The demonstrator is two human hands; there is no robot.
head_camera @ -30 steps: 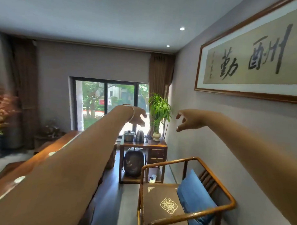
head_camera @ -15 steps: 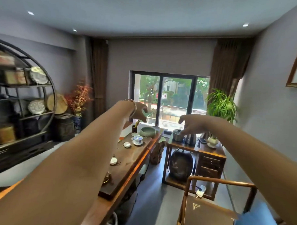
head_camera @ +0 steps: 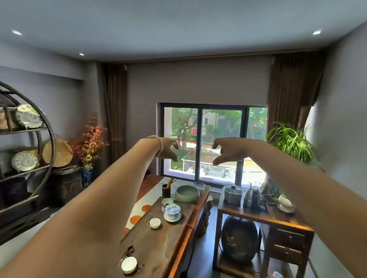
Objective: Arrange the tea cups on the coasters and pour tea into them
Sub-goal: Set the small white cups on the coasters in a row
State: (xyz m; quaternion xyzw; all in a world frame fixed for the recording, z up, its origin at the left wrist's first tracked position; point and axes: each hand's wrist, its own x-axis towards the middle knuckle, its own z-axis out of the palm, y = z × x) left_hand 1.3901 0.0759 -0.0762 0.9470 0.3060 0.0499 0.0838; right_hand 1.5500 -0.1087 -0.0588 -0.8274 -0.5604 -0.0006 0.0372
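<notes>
above tea table, both hands' fingers loosely curled, empty: left hand (head_camera: 167,147), right hand (head_camera: 228,149).

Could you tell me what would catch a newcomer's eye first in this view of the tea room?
Two bare arms stretch out at the centre, the left hand and right hand held up before the window, fingers loosely curled and holding nothing. Below them the long wooden tea tray carries white cups, a blue-and-white lidded cup and a green bowl. Orange coasters lie to its left.
</notes>
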